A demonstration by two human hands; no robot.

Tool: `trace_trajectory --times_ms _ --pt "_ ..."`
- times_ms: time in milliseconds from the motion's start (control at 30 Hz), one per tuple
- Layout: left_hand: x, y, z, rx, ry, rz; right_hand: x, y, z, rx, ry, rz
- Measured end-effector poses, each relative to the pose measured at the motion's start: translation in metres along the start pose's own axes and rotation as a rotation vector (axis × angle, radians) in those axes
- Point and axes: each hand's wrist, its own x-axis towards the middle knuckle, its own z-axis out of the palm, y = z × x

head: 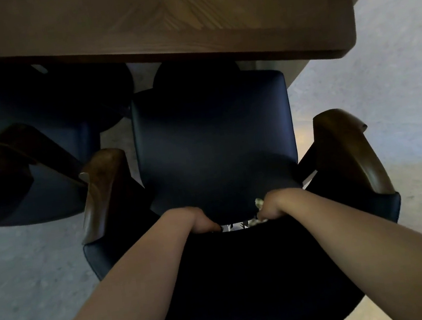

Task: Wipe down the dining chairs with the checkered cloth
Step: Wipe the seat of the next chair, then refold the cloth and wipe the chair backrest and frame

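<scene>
1. Cloth (236, 225) sits in the gap where the near chair's seat meets its backrest; I see only a thin black-and-white strip of it, stretched between my two hands, plus a small crumpled bit at the right hand.
2. My left hand (202, 221) is curled down into that gap at the cloth's left end, fingers hidden behind the backrest edge, and it appears to grip the cloth.
3. My right hand (268, 210) is curled the same way at the cloth's right end, with the pale crumpled bit poking out just above the knuckles, so it is clamped on the cloth.
4. Both hands are apart, with the cloth strip between them, and both forearms reach in over the top of the backrest (246, 276).
5. Seat (214, 146) is dark blue and smooth, square-cornered at its far side, and lies just beyond my hands.
6. I see a wooden armrest on the left (104, 192) and one on the right (345, 150), both curving back into the dark backrest.
7. Table (212, 12) is wooden and fills the far part of the view; its near edge overhangs the seat's far end.
8. A second chair (25, 162) of the same kind stands to the left, just beside the left armrest and partly under the table.
9. Floor (395, 81) is pale grey and shows to the right and the near left of the chairs.
</scene>
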Motion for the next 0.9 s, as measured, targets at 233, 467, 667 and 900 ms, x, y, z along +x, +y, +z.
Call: trace_trajectory --times_ms 233,467,667,900 --pt "-0.03 -0.004 -0.015 0.032 0.086 0.134 -0.019 0.002 -0.004 0.218 0.213 -0.045" --pt "-0.109 -0.048 -0.045 -0.383 0.435 0.369 -0.093 -0.047 -0.012 0.959 0.617 -0.199" --pt "-0.197 -0.118 -0.018 -0.781 0.63 0.641 -0.194 -0.142 0.011 1.327 0.752 -0.467" --pt "-0.322 -0.203 0.014 -1.03 0.844 0.852 -0.312 -0.245 0.025 1.469 0.755 -0.736"
